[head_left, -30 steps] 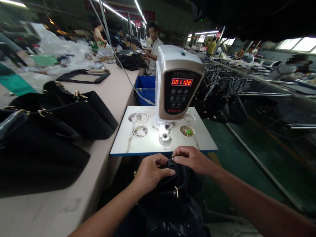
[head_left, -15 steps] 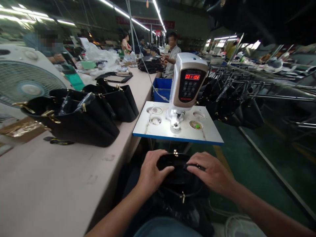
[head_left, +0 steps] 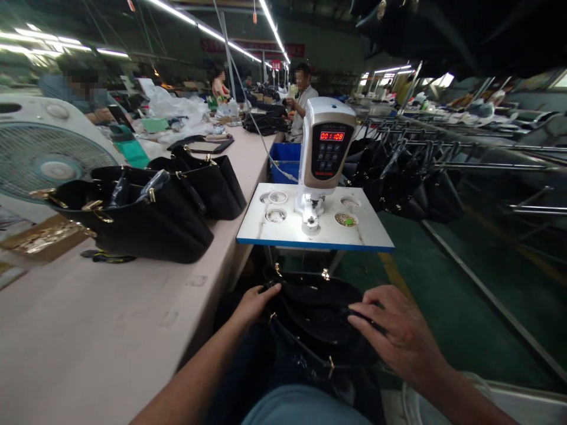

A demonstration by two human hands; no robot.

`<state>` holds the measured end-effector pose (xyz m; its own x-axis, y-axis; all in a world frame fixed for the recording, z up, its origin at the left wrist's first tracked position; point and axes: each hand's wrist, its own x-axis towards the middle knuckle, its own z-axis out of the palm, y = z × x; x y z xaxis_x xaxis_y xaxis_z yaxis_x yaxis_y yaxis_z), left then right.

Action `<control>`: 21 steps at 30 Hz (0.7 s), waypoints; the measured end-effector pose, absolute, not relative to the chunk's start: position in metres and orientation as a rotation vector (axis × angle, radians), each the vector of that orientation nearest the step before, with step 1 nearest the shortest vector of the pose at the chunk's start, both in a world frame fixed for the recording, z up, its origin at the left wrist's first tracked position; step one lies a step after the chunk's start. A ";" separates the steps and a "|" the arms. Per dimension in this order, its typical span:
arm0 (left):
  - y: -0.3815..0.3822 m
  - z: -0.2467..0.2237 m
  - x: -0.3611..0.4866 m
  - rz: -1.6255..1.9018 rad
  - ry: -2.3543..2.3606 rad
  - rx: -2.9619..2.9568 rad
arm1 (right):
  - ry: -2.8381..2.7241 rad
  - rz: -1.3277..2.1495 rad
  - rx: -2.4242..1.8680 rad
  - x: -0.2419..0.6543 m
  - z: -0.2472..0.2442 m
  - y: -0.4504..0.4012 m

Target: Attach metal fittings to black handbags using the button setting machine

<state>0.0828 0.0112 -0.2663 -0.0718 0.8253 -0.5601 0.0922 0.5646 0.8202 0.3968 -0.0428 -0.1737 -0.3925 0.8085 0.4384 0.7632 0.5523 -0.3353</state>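
Observation:
A black handbag [head_left: 305, 348] with gold fittings rests on my lap, its mouth facing up and spread wide. My left hand [head_left: 254, 304] pinches the bag's rim at the left end, thumb along the edge. At the opposite end my right hand [head_left: 390, 324] has thumb and forefinger closed on the rim. Gold clasps show on the far rim and on the near rim. Just beyond the bag stands a white snap-fastening machine [head_left: 328, 147] with a red digital display. Its small white table [head_left: 283, 233] has round cups let into it, one holding gold pieces.
On the long table [head_left: 110, 330] at left stand black handbags [head_left: 146, 218], a box of gold hardware [head_left: 39, 236] and a fan [head_left: 57, 159]. Dark-handled snips [head_left: 108, 257] lie before the bags. Bags hang from a metal rack [head_left: 411, 171] at right. Co-workers are farther back.
My hands have moved apart, the left one going left and the right one slightly right and down. The bag's mouth is stretched wider. My view has shifted a little.

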 end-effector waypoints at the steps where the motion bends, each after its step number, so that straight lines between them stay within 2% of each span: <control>1: 0.015 -0.266 0.083 0.715 1.547 0.801 | -2.189 0.172 -1.321 0.399 -0.176 -0.045; 6: 0.020 -0.264 0.090 0.716 1.514 0.878 | -1.902 0.681 -1.649 0.415 -0.186 -0.047; 10: 0.005 -0.256 0.096 0.805 1.473 0.980 | -1.679 0.859 -1.741 0.426 -0.184 -0.036; 21: -0.045 -0.216 0.097 1.188 1.741 1.104 | -1.134 1.280 -1.553 0.421 -0.188 -0.001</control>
<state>0.0967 -0.0449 -0.2164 -0.3521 0.9299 -0.1063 0.2401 0.1995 0.9500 0.4212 -0.0009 -0.1879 0.0827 0.9619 -0.2605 0.1426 -0.2701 -0.9522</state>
